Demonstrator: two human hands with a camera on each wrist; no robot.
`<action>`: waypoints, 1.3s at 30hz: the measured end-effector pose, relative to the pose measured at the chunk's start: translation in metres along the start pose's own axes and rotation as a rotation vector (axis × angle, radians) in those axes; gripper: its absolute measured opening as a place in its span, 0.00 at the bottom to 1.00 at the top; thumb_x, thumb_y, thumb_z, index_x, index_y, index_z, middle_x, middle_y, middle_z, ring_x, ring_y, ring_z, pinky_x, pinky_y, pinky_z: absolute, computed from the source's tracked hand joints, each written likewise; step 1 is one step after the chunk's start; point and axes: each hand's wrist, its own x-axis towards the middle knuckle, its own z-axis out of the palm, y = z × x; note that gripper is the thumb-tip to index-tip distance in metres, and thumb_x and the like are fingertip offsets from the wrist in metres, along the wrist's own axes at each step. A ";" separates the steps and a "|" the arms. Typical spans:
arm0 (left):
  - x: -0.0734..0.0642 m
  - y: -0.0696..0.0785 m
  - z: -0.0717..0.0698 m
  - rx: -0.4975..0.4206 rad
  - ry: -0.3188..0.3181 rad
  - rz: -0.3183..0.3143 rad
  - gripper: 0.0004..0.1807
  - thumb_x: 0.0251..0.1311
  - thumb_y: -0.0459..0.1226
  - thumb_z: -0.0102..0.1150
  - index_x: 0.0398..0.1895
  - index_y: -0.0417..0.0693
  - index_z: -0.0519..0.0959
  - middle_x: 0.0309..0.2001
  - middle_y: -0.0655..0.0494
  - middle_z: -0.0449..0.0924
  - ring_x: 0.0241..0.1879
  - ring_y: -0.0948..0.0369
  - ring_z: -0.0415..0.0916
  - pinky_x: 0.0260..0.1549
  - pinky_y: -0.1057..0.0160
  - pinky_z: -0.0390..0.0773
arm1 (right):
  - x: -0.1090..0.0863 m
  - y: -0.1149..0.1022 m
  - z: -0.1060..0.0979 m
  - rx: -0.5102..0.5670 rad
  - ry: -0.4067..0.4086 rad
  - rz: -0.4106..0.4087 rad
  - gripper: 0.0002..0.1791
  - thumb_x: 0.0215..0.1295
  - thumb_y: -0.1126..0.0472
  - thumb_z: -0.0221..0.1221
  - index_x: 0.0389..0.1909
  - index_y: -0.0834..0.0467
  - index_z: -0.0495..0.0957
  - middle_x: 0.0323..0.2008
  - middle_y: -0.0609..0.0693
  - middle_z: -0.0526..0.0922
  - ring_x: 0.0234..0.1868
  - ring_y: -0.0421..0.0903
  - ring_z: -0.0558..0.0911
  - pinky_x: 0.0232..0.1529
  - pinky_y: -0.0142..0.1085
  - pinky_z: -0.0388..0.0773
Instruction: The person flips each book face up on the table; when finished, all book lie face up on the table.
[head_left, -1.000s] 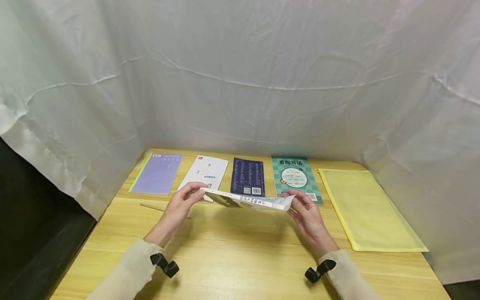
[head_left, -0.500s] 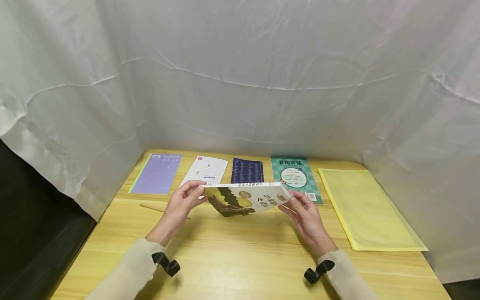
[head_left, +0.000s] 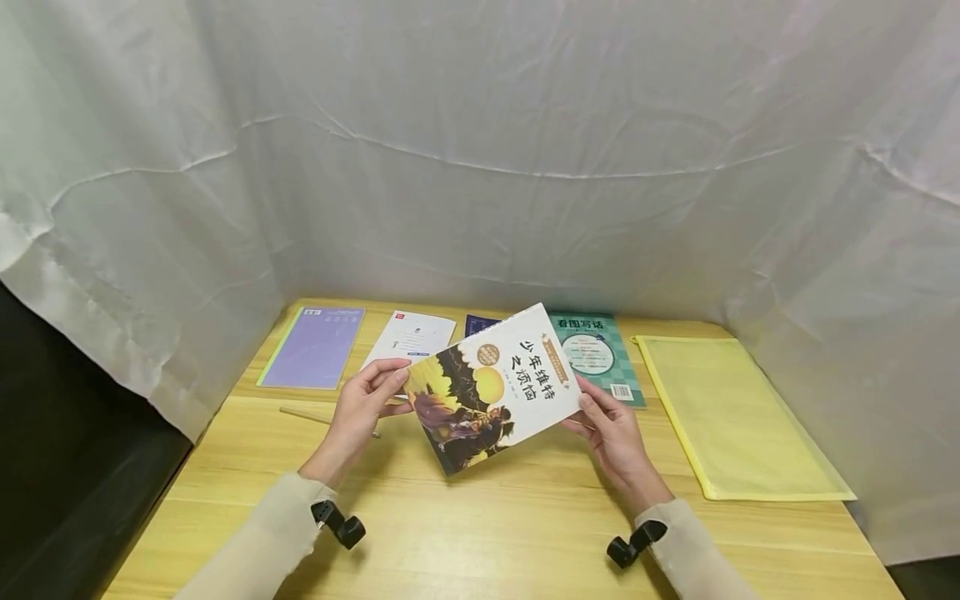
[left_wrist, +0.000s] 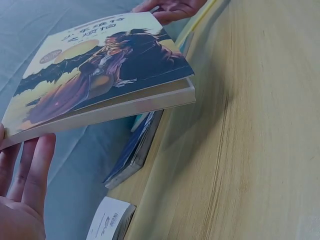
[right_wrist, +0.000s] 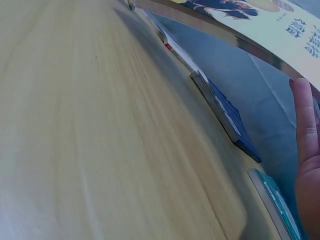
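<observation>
A paperback book (head_left: 487, 387) with an illustrated cover and Chinese title is held up above the table, tilted toward the head camera. My left hand (head_left: 369, 400) pinches its left corner, thumb on the cover and fingers beneath. At the opposite corner my right hand (head_left: 613, 429) grips the book, thumb in front. In the left wrist view the book (left_wrist: 100, 75) shows its page edge, with the left fingers (left_wrist: 37, 170) under it. A right finger (right_wrist: 303, 115) reaches up to the book's edge in the right wrist view.
Along the table's back lie a purple notebook (head_left: 315, 346), a white booklet (head_left: 416, 333), a partly hidden dark blue book (head_left: 478, 323) and a green book (head_left: 622, 358). A yellow zip pouch (head_left: 742, 417) lies at right. A thin wooden stick (head_left: 300, 413) rests near my left hand.
The held book has turned from nearly edge-on to showing its full front cover, its far edge rising over the blue book. Both hands keep their grip and have hardly moved.
</observation>
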 end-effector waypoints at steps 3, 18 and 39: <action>0.001 -0.001 0.000 0.003 -0.003 0.002 0.22 0.79 0.40 0.63 0.66 0.34 0.78 0.44 0.63 0.91 0.46 0.62 0.88 0.45 0.56 0.95 | 0.000 -0.001 0.000 -0.011 0.000 0.007 0.20 0.85 0.63 0.55 0.71 0.52 0.82 0.57 0.46 0.91 0.48 0.44 0.94 0.50 0.39 0.93; 0.002 -0.005 -0.001 -0.022 -0.002 -0.033 0.21 0.80 0.38 0.62 0.68 0.36 0.78 0.40 0.63 0.91 0.42 0.61 0.85 0.43 0.55 0.95 | -0.002 -0.001 0.000 -0.026 -0.022 0.025 0.20 0.87 0.64 0.52 0.74 0.61 0.76 0.56 0.47 0.91 0.46 0.44 0.94 0.49 0.39 0.93; 0.000 -0.018 -0.006 -0.203 -0.165 -0.128 0.28 0.73 0.22 0.58 0.72 0.46 0.69 0.62 0.50 0.85 0.55 0.62 0.88 0.62 0.59 0.89 | -0.011 0.001 -0.010 -0.068 -0.254 0.137 0.46 0.67 0.79 0.42 0.87 0.54 0.54 0.68 0.48 0.77 0.55 0.46 0.89 0.41 0.37 0.94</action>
